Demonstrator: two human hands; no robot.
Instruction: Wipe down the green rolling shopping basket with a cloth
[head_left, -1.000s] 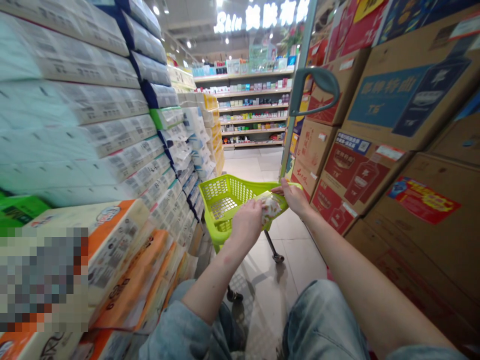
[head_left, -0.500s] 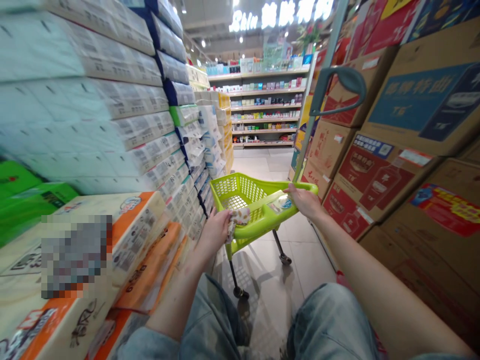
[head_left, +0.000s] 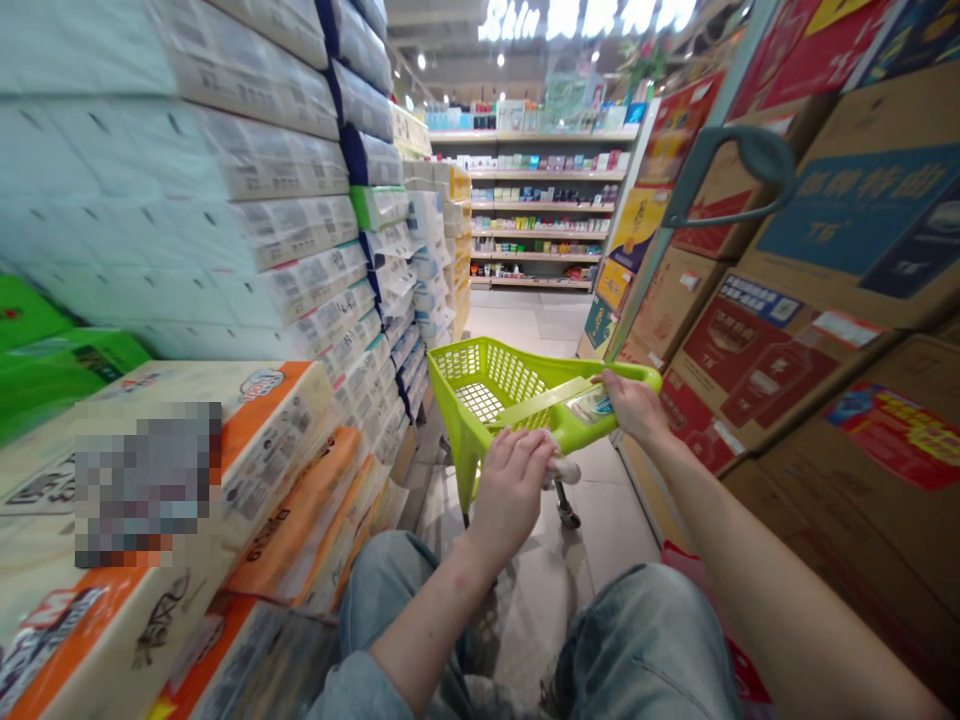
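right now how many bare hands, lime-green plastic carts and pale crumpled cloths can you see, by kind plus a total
Bare hands: 2, the left hand and the right hand
Lime-green perforated plastic cart: 1
Pale crumpled cloth: 1
Total: 4

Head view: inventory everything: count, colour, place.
Cart: one, lime green, centre
Cloth: one, pale, cart's near rim
Wrapped packs: many, mostly white, left
Front packs: several, cream-orange, near left
Bright packs: two visible, green, far left
Cartons: many, mostly brown, right
Looped handle: one, grey, upper right
Shelving: one unit, pale, background
Sign: one, white, above shelving
Floor: one, pale, centre
Knees: two, blue denim, bottom
Left hand: one, bare, on cloth
Right hand: one, bare, cart's right end
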